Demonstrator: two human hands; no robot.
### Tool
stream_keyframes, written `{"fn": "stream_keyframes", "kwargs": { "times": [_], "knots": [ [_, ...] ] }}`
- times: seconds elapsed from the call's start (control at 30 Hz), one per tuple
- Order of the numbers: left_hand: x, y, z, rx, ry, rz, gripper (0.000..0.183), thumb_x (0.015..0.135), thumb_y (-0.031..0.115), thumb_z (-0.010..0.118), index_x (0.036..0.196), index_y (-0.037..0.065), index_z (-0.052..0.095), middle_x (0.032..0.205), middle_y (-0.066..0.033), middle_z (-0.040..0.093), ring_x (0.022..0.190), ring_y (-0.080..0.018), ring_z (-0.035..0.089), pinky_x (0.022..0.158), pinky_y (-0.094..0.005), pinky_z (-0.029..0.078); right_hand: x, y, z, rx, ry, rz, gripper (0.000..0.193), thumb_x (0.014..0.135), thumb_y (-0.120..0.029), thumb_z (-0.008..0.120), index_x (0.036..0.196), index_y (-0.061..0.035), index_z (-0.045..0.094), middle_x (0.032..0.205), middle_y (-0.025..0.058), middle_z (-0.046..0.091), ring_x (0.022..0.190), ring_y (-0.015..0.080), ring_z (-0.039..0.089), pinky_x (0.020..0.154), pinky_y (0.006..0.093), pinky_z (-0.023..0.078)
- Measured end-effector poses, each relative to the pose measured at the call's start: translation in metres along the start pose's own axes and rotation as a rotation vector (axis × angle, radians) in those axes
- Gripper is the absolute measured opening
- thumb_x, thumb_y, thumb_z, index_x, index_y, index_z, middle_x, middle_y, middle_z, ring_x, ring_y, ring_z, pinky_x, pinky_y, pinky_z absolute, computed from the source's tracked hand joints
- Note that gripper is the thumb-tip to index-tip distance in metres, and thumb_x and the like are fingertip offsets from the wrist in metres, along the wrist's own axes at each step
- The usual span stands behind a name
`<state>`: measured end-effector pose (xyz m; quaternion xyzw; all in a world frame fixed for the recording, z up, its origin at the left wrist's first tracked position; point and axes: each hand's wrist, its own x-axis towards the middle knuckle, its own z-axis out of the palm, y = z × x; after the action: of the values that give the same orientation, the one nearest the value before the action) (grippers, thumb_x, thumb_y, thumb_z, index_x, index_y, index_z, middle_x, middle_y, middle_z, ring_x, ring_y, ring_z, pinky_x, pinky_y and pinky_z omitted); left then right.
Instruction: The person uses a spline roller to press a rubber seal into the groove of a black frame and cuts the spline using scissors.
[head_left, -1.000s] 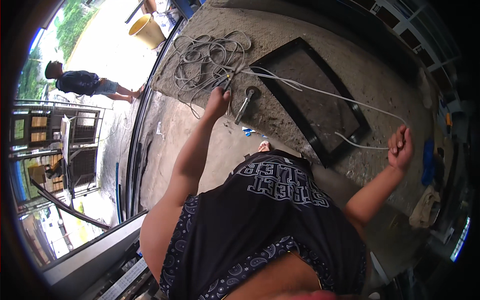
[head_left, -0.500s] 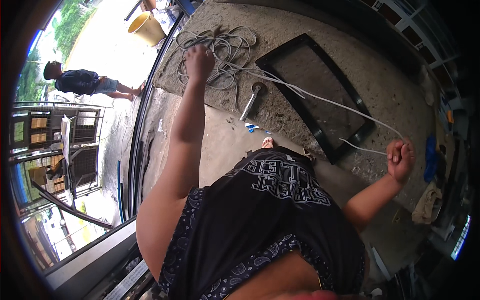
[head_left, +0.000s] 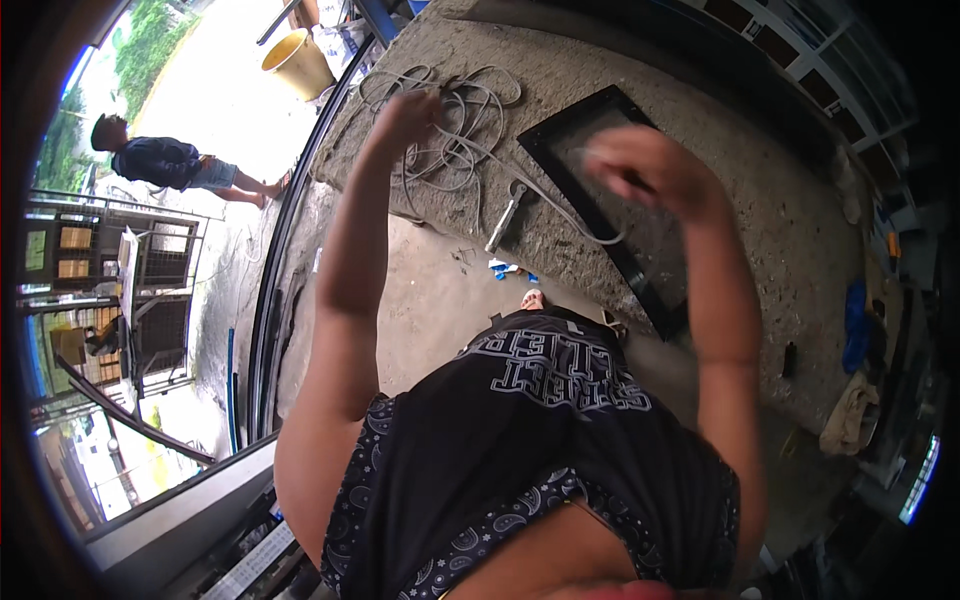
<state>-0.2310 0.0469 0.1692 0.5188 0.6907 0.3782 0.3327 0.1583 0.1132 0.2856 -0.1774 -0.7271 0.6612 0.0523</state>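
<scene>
A long, thin pale-grey cord (head_left: pixel 458 150) lies in loose loops on the rough concrete slab (head_left: pixel 720 110). My left hand (head_left: pixel 410 118) is closed at the left part of these loops, its fingers wrapped on the cord. My right hand (head_left: pixel 645 170), smeared by motion, hangs over a black four-sided frame (head_left: pixel 570 113), fingers curled in a pinch. A slack stretch of cord sags from the loops across the frame's left bar, below the right fingers. The fingers seem to hold its end, though blur hides the grip. Between loops and frame lies a metal tool (head_left: pixel 507 218) with a round head.
Blue-and-white scraps (head_left: pixel 512 269) lie on the floor near my foot (head_left: pixel 533 299). A yellowish bucket (head_left: pixel 298 66) stands outside, where another person (head_left: pixel 165 163) stands. On the slab's right side are a blue item (head_left: pixel 855 325), a beige cloth (head_left: pixel 850 415) and a small black object (head_left: pixel 790 358).
My right hand has swung from the far right to above the frame, nearer the left hand. The cord, stretched straight before, now sags in a curve. My left hand stays at the loops.
</scene>
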Motion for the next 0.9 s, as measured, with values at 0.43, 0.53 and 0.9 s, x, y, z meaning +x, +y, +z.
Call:
{"fn": "stream_keyframes", "kwargs": {
  "times": [0.43,0.53,0.9],
  "knots": [
    [-0.124,0.224,0.028,-0.437,-0.045,0.560,0.032,0.101,0.022,0.052,0.124,0.001,0.060,0.081,-0.0032,0.064,0.060,-0.0071,0.056,0.052,-0.0220,0.046,0.064,0.026,0.096,0.434,-0.403,-0.292,0.058,0.095,-0.046,0.055,0.121,0.0054,0.057,0.116,0.0158,0.062,0.117,0.0248,0.056,0.108,0.0413,0.038],
    [-0.106,0.176,0.027,-1.109,0.079,0.480,0.046,0.102,0.030,0.052,0.135,-0.002,0.049,0.093,-0.0113,0.069,0.068,-0.0182,0.067,0.060,-0.0285,0.054,-0.005,0.099,0.116,0.237,-0.591,-0.216,0.042,0.097,-0.040,0.057,0.104,0.0013,0.061,0.104,0.0117,0.068,0.101,0.0194,0.064,0.093,0.0346,0.048],
    [0.003,0.216,0.006,-0.747,0.266,0.324,0.038,0.105,0.027,0.043,0.138,0.009,0.047,0.127,-0.0105,0.062,0.085,-0.0169,0.062,0.067,-0.0292,0.051,-0.116,0.110,0.102,1.146,0.202,-0.384,0.043,0.104,-0.040,0.042,0.071,-0.0124,0.040,0.055,-0.0030,0.034,0.040,0.0098,0.040,0.062,0.0366,0.052]
  ]
}}
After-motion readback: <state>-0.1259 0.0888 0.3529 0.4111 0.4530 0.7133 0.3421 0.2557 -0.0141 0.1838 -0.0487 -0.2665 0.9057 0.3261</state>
